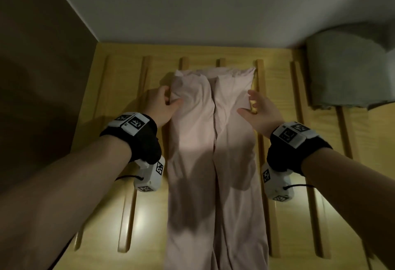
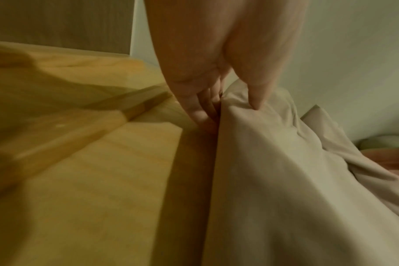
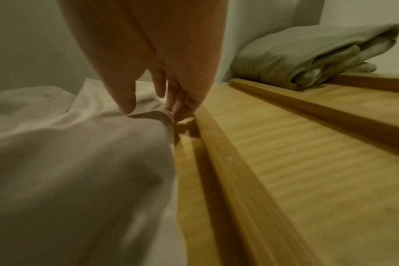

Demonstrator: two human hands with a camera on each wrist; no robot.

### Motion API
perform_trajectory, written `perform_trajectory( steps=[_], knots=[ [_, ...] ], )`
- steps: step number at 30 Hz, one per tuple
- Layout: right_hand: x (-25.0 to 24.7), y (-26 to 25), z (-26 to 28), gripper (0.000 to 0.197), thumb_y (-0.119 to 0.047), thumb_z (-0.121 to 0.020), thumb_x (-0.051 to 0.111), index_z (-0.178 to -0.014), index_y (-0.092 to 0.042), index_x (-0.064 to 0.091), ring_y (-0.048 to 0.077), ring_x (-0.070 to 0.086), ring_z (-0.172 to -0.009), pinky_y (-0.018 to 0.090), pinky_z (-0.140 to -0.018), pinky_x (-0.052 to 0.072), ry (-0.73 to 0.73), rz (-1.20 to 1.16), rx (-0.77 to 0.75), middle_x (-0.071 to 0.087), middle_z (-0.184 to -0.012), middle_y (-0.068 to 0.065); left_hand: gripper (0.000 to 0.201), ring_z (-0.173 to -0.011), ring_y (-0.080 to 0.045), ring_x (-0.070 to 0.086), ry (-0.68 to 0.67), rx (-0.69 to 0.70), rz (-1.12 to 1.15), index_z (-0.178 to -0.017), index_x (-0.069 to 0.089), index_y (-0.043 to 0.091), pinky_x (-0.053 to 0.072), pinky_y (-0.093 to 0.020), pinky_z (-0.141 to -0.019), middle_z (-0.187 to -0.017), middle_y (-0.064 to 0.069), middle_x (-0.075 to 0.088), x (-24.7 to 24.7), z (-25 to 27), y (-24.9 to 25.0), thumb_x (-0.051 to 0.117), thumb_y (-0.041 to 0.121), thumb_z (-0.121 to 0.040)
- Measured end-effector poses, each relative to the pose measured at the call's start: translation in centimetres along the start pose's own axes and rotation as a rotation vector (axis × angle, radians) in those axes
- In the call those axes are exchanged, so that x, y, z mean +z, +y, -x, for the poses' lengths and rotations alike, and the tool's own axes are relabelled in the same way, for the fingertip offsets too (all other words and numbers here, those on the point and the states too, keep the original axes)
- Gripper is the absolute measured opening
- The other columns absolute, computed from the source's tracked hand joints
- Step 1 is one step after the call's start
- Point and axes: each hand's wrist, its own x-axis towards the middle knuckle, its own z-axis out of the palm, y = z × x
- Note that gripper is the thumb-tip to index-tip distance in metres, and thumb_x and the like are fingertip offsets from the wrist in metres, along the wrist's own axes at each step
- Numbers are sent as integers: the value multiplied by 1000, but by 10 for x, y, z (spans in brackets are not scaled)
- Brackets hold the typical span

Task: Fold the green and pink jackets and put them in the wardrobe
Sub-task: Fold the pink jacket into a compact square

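Pink jacket (image 1: 211, 141) lies flat as a long narrow strip on the slatted wooden bed base (image 1: 284, 103), both side panels folded in and meeting along a centre seam. Its far end sits close to the white wall (image 1: 192, 9); its near end runs out of the head view at the bottom.

Left hand (image 1: 161, 104) is at the jacket's left edge, near the far end. Wrist view: thumb on top of the cloth, fingers (image 2: 198, 109) tucked down beside and under the fold, pinching the edge between them. Cloth bunches up just past the thumb tip.

Right hand (image 1: 259, 110) is at the opposite edge. Head view shows fingers spread and fairly straight. Wrist view: thumb tip presses the top of the cloth, fingers (image 3: 182, 106) down in the gap between the jacket's edge and a raised wooden slat (image 3: 228, 162). No closed grip seen; whether the fingertips catch the cloth underneath, cannot tell.

Green jacket (image 1: 346, 69), folded into a thick bundle, rests on the slats well to the right of the right-hand fingers, against the wall.

A brown panel (image 1: 32, 67) stands left of the left hand.
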Motion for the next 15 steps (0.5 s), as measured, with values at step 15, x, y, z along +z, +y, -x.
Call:
perform_trajectory(
  steps=[15],
  knots=[
    [1,-22,-67,35,-36,-84,63,-97,-3,63,26,60,-94,33,-76,46,14,-3,-28,66,-97,11,40,-76,1,50,-125,-82,145,-124,58,17,39,-10,-57,-106,3,59,-3,-52,31,62,27,-86]
  ],
)
